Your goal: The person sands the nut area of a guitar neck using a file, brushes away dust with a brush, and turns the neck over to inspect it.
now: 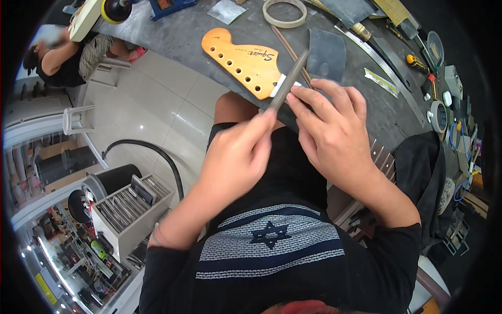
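Note:
A guitar headstock point(225, 57) in pale amber wood, with a row of several tuner holes, lies over the dark worktable's edge; its fretboard point(380, 159) shows beside my right wrist. My left hand point(241, 148) is closed on the lower end of a grey tapered file point(297, 69), which angles across the white nut point(277, 85) at the headstock's base. My right hand point(327, 126) grips the neck just beside the nut, its fingertips at the file. A thin wooden stick point(284, 42) and a dark sanding sheet point(326, 55) lie just beyond.
A tape roll point(284, 11), a curved-looking steel ruler point(366, 49) and tools point(416, 63) lie on the worktable point(175, 31). Black cloth point(420, 172) drapes at right. At upper left another person point(56, 68) sits. Below are a drawer unit point(117, 225) and a black hose point(172, 165).

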Tool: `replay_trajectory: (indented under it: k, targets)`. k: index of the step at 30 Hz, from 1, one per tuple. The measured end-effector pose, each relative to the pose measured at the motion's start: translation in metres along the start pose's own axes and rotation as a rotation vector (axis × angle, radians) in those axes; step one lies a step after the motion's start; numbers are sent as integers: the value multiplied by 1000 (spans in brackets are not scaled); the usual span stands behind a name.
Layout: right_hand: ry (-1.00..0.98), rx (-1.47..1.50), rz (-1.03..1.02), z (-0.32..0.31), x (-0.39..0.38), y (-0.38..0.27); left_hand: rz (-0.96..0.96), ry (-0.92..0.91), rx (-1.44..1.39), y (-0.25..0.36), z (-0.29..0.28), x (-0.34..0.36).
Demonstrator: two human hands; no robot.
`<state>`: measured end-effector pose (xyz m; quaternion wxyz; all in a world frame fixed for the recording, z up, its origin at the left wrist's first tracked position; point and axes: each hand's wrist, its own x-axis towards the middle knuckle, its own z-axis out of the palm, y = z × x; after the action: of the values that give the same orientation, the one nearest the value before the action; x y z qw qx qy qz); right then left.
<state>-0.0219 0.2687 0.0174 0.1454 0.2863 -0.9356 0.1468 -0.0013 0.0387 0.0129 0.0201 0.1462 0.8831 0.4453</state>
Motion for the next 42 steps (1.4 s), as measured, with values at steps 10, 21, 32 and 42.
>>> replay_trajectory:
  k: [10,21,32,42]
  targets:
    - [-19,0,26,-1,-1,0,14,-11,53,4,3,22]
    - [-3,-31,-3,1,0,1,-14,-46,1,3,2,16]
    - [-41,-17,24,-3,1,-2,14,-12,4,2,0,8]
    - [-1,-45,-8,0,1,0,27,9,-13,1,4,14]
